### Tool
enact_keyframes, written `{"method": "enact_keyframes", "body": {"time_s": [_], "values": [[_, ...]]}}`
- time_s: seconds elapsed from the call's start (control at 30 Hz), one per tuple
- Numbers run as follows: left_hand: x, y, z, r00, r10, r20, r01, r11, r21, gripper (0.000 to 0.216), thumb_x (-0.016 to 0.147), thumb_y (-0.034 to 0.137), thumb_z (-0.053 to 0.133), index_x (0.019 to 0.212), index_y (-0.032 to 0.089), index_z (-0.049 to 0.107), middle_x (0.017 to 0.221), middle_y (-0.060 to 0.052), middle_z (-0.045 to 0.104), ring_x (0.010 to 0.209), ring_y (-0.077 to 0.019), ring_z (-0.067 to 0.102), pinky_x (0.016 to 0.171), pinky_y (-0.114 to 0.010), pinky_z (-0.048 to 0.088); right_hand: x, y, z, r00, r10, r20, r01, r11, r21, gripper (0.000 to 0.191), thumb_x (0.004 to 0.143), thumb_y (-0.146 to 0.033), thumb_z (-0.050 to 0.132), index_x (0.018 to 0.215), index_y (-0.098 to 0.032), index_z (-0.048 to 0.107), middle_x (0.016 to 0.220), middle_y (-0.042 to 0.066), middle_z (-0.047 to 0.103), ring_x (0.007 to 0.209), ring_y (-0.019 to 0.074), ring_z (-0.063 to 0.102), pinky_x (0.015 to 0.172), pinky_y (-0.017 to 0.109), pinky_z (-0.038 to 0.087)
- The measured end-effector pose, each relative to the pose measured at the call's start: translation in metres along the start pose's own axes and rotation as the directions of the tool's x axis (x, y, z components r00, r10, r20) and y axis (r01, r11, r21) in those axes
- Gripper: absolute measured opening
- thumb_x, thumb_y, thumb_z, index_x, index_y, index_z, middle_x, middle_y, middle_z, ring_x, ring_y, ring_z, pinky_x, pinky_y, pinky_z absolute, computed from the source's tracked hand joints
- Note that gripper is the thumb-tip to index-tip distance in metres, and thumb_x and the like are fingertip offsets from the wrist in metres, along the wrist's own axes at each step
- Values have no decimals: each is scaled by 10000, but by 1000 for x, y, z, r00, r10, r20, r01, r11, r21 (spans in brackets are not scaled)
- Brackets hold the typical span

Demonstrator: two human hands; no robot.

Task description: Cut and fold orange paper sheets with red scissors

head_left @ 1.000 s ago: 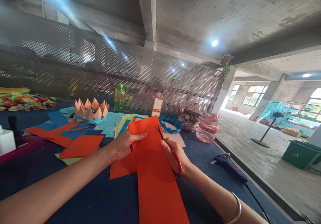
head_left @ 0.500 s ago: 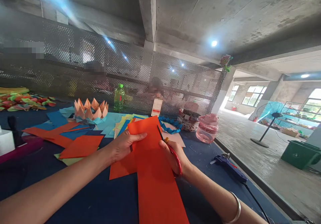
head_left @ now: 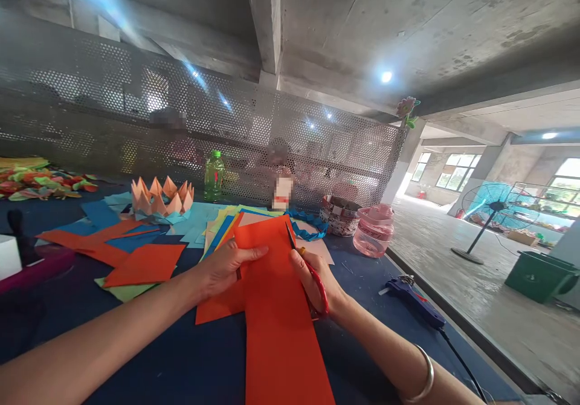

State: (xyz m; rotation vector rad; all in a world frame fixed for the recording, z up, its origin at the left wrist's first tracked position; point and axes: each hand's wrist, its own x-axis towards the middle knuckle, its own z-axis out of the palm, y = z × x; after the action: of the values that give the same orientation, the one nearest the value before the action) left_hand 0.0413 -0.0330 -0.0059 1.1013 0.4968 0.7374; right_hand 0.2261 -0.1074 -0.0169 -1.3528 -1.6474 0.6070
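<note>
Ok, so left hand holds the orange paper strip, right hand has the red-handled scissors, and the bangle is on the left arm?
Not quite: the silver bangle is on the right arm, not the left, as the head view shows. The rest stands: the left hand holds the orange paper strip, and the right hand has the red-handled scissors.

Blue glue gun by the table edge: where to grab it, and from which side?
Grab the thick end of the blue hot glue gun, where the black cord leaves it, coming from above on the near side. It lies flat on the blue table top, with its narrow end pointing left; that end looks best avoided.
</note>
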Motion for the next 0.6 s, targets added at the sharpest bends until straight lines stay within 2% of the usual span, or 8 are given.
{"method": "enact_keyframes", "body": {"time_s": [0.2, 0.4, 0.6], "values": [[-2, 2, 4, 1000, -1, -24, 0, 1000, -14, 296, 604, 234, 865, 874, 163, 768, 860, -93, 783, 798, -290, 737, 737, -387, 593, 1, 3, 3, 1000, -3, -30, 3, 1000, 19, 611, 870, -705, 384, 774, -137, 586, 692, 28, 534, 630, 135, 422, 555, 249, 347], [-4, 3, 6, 998, -24, -58, 21, 999, -46, 255, 550, 219, 892, 754, 164, 750, 830, -76, 784, 804, -273, 738, 733, -346, 587, 1, 7, 4, 999, 17, -29, -15, 998, 63, 607, 837, -727, 428, 749, -142, 563, 684, 26, 537, 632, 139, 430, 540, 244, 346], [-5, 6, 10, 999, 7, -41, -8, 1000, -29, 306, 551, 233, 892, 819, 163, 761, 836, -74, 784, 781, -269, 738, 721, -350, 589, 2, 8, 4, 1000, 13, -17, -12, 999, 34, 574, 853, -717, 415, 695, -167, 465, 678, 1, 483, 627, 124, 419, 524, 231, 310]]}}
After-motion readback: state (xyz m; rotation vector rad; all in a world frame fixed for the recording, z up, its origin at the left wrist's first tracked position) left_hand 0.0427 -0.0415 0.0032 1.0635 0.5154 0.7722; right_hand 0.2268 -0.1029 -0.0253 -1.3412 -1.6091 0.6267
